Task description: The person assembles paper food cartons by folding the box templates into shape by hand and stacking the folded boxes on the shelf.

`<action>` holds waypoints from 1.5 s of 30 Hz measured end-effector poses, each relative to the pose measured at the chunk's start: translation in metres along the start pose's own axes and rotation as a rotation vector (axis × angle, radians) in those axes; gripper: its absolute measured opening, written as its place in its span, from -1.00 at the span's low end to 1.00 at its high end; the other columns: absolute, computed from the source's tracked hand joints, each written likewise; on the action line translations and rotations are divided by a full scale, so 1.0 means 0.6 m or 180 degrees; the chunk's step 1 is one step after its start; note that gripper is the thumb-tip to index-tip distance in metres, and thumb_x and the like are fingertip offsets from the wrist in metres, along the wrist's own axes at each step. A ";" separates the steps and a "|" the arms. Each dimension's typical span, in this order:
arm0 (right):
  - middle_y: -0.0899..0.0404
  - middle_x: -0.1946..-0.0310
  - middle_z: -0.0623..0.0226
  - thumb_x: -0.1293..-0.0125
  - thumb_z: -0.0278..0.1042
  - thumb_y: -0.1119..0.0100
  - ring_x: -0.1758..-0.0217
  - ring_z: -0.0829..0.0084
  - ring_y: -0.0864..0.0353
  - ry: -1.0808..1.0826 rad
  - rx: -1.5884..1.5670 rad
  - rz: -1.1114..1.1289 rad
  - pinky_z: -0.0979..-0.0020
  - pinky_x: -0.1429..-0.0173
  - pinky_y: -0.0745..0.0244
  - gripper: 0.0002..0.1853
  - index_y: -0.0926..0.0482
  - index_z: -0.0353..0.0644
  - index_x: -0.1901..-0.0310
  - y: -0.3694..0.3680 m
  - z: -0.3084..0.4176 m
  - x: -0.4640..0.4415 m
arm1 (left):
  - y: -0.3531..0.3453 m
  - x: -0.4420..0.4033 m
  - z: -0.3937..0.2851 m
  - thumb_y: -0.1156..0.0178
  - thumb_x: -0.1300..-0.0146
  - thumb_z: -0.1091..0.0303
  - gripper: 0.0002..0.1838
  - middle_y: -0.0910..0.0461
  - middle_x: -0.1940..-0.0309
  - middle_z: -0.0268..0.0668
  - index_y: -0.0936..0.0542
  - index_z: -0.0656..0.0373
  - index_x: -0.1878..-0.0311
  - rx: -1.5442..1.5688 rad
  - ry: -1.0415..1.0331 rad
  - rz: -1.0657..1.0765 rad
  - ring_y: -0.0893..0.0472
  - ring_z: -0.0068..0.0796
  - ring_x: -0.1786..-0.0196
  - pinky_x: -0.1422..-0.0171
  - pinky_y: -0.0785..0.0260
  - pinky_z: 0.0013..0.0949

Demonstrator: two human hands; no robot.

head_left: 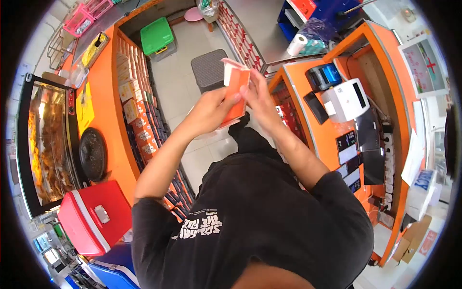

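Observation:
In front of my body I hold an orange cardboard box [236, 89], with a pale flap standing up at its top end. My left hand [211, 110] grips its left side, thumb across the orange face and the other fingers hidden behind. At the right edge, my right hand [257, 98] has its thumb against the box and its fingers by the upper edge. Whatever the box contains cannot be seen. To my left, stacks of similar orange and white folded boxes [142, 127] fill the shelves under the counter.
A grey stool [208, 67] and a green-lidded bin [157, 36] stand on the floor ahead. The left orange counter carries a black round lid [92, 154], beside a red cooler [98, 216]. On the right orange counter are a white printer [347, 100] and several phones [347, 154].

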State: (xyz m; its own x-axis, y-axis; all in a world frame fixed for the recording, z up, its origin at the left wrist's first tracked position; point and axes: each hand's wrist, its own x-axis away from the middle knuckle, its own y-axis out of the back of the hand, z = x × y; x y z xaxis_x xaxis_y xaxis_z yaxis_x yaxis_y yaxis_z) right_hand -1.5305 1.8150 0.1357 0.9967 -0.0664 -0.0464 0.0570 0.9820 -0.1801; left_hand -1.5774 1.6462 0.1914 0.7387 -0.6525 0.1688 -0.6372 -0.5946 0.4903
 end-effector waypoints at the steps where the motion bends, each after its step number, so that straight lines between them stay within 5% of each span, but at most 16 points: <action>1: -0.07 -0.43 -0.01 -0.42 -0.04 -0.12 -0.51 0.24 -0.09 -0.0008 -0.0256 -0.0045 0.26 -0.52 -0.04 -0.16 0.15 -0.27 -0.47 0.002 -0.006 -0.032 | 0.007 -0.035 0.012 0.06 -0.51 0.06 -0.53 -0.62 0.22 -0.08 -0.52 0.38 0.00 0.0045 -0.0092 -0.0056 -0.59 -0.22 0.27 0.07 -0.43 -0.24; 4: -0.02 -0.45 0.01 -0.42 -0.08 -0.13 -0.52 0.24 -0.05 -0.0084 -0.0781 -0.0197 0.24 -0.52 -0.05 -0.15 0.19 -0.24 -0.48 0.019 -0.035 -0.136 | 0.030 -0.152 0.050 0.11 -0.53 0.06 -0.52 -0.57 0.07 -0.03 -0.53 0.36 -0.02 0.0481 -0.0427 -0.0085 -0.58 -0.25 0.12 -0.04 -0.40 -0.26; 5: 0.00 -0.46 0.02 -0.42 -0.09 -0.13 -0.53 0.24 -0.04 -0.0123 -0.0932 -0.0260 0.23 -0.52 -0.05 -0.15 0.19 -0.23 -0.48 0.027 -0.051 -0.174 | 0.047 -0.191 0.052 0.13 -0.54 0.05 -0.50 -0.50 -0.13 -0.03 -0.52 0.34 -0.13 0.0706 -0.0099 0.0227 -0.52 -0.30 -0.10 -0.23 -0.30 -0.30; 9: -0.07 -0.41 0.07 -0.36 -0.21 -0.22 -0.48 0.26 -0.13 -0.0043 -0.1351 -0.0759 0.20 -0.47 -0.18 -0.16 0.14 -0.18 -0.47 0.060 -0.090 -0.337 | 0.108 -0.348 0.055 0.08 -0.51 0.04 -0.47 -0.41 -0.31 -0.18 -0.42 0.28 -0.31 0.1595 0.0713 0.0409 -0.33 -0.36 -0.39 -0.48 -0.08 -0.29; 16: -0.19 -0.26 0.13 -0.23 -0.36 -0.32 -0.33 0.29 -0.30 0.0038 -0.1794 -0.1307 0.24 -0.33 -0.38 -0.24 -0.04 -0.17 -0.34 0.143 -0.087 -0.570 | 0.210 -0.627 0.078 0.03 -0.49 0.13 -0.49 -0.45 -0.24 -0.21 -0.40 0.36 -0.29 0.1958 0.1291 0.1103 -0.45 -0.39 -0.20 -0.31 -0.24 -0.30; 22: -0.22 -0.24 0.15 -0.33 -0.41 -0.07 -0.27 0.28 -0.38 -0.0069 -0.1950 -0.1395 0.20 -0.17 -0.53 -0.30 0.07 -0.16 -0.40 0.204 -0.139 -0.698 | 0.255 -0.804 0.074 0.05 -0.47 0.18 -0.63 -0.65 0.18 -0.03 -0.60 0.28 0.00 -0.1318 -0.0031 0.0967 -0.61 -0.22 0.08 -0.05 -0.38 -0.21; 23: -0.21 -0.28 0.21 -0.38 -0.35 0.14 -0.38 0.24 -0.26 -0.0162 -0.1774 -0.1435 0.13 -0.19 -0.55 -0.44 -0.03 -0.10 -0.39 0.208 -0.142 -0.712 | 0.254 -0.822 0.082 0.03 -0.45 0.22 -0.66 -0.61 0.23 0.11 -0.61 0.28 0.04 -0.1407 -0.0409 0.0583 -0.63 0.01 0.16 0.03 -0.41 -0.12; 26: -0.19 -0.32 0.19 -0.36 -0.39 0.21 -0.38 0.22 -0.28 -0.0021 -0.1826 -0.1442 0.12 -0.19 -0.56 -0.40 0.02 -0.11 -0.42 0.227 -0.128 -0.739 | 0.253 -0.859 0.078 -0.02 -0.40 0.27 -0.70 -0.61 0.20 0.11 -0.61 0.30 0.07 -0.1969 -0.0740 0.0184 -0.60 0.17 0.15 0.05 -0.42 -0.06; 27: -0.11 -0.39 0.03 -0.39 -0.36 0.23 -0.37 0.19 -0.34 0.0398 -0.1483 -0.1528 0.15 0.04 -0.64 -0.39 0.08 -0.11 -0.46 0.231 -0.151 -0.758 | 0.249 -0.867 0.072 -0.06 -0.34 0.31 -0.75 -0.63 0.24 0.07 -0.60 0.28 0.09 -0.2217 -0.0963 0.0329 -0.61 0.15 0.15 0.09 -0.46 -0.03; 30: -0.14 -0.38 -0.09 -0.36 -0.40 0.23 -0.42 0.11 -0.27 -0.0360 -0.1410 -0.1837 0.18 -0.13 -0.58 -0.33 0.14 -0.14 -0.48 0.247 -0.193 -0.797 | 0.226 -0.889 0.101 -0.11 -0.29 0.29 -0.79 -0.66 0.38 -0.10 -0.58 0.20 0.12 -0.3065 -0.1757 0.0059 -0.68 -0.02 0.31 0.23 -0.52 -0.08; 33: -0.31 -0.26 -0.08 -0.39 -0.46 0.32 -0.19 0.09 -0.52 -0.0580 -0.0563 -0.2275 0.18 -0.16 -0.58 -0.36 0.16 -0.15 -0.48 0.252 -0.200 -0.825 | 0.216 -0.902 0.086 -0.14 -0.24 0.31 -0.80 -0.67 0.42 -0.19 -0.54 0.12 0.10 -0.3590 -0.1550 -0.0154 -0.68 -0.12 0.40 0.35 -0.53 -0.15; 37: -0.17 -0.36 -0.25 -0.29 -0.57 0.23 -0.32 -0.03 -0.38 -0.0219 -0.0011 -0.2713 0.14 -0.30 -0.44 -0.28 0.17 -0.20 -0.48 0.257 -0.260 -0.872 | 0.210 -0.935 0.085 -0.09 -0.33 0.28 -0.83 -0.65 0.45 -0.11 -0.56 0.09 0.09 -0.3024 -0.2114 -0.0840 -0.65 -0.03 0.47 0.39 -0.49 -0.02; 39: -0.17 -0.35 -0.24 -0.28 -0.60 0.21 -0.29 -0.02 -0.42 0.0290 -0.0223 -0.2944 0.15 -0.28 -0.47 -0.28 0.15 -0.22 -0.47 0.263 -0.322 -0.903 | 0.210 -0.937 0.032 -0.07 -0.36 0.25 -0.83 -0.66 0.44 -0.11 -0.56 0.07 0.09 -0.2853 -0.2247 -0.1187 -0.66 -0.03 0.43 0.37 -0.49 -0.03; 42: -0.23 -0.28 -0.07 -0.32 -0.60 0.22 -0.24 0.02 -0.47 0.0100 -0.1403 -0.2639 0.08 -0.08 -0.68 -0.32 0.20 -0.15 -0.43 0.299 -0.327 -0.914 | 0.257 -0.973 0.009 -0.03 -0.40 0.20 -0.80 -0.66 0.40 -0.12 -0.56 0.04 0.07 -0.3083 -0.2234 -0.1329 -0.67 -0.02 0.38 0.36 -0.49 -0.04; 43: -0.21 -0.28 -0.07 -0.33 -0.59 0.21 -0.22 0.02 -0.48 -0.0081 -0.1674 -0.2608 0.05 -0.10 -0.67 -0.35 0.18 -0.15 -0.41 0.285 -0.233 -0.869 | 0.282 -0.972 0.001 -0.03 -0.41 0.19 -0.80 -0.66 0.41 -0.11 -0.56 0.02 0.07 -0.3100 -0.2227 -0.1535 -0.66 -0.01 0.40 0.37 -0.48 -0.02; 45: -0.24 -0.25 -0.08 -0.32 -0.58 0.17 -0.21 0.03 -0.49 -0.0322 -0.1701 -0.2731 0.05 -0.09 -0.67 -0.35 0.16 -0.16 -0.39 0.301 -0.239 -0.880 | 0.341 -0.970 -0.031 -0.02 -0.42 0.17 -0.81 -0.65 0.43 -0.10 -0.55 -0.02 0.08 -0.3135 -0.2249 -0.1980 -0.66 0.00 0.44 0.39 -0.47 0.00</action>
State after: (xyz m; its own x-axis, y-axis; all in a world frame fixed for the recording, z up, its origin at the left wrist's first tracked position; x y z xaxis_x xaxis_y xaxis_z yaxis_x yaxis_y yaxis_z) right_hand -2.0548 2.0019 -0.0134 0.6330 -0.6721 0.3840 0.7472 0.4007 -0.5303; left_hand -2.1334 1.9131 0.2093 0.3852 -0.6781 -0.6259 0.3959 -0.4912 0.7759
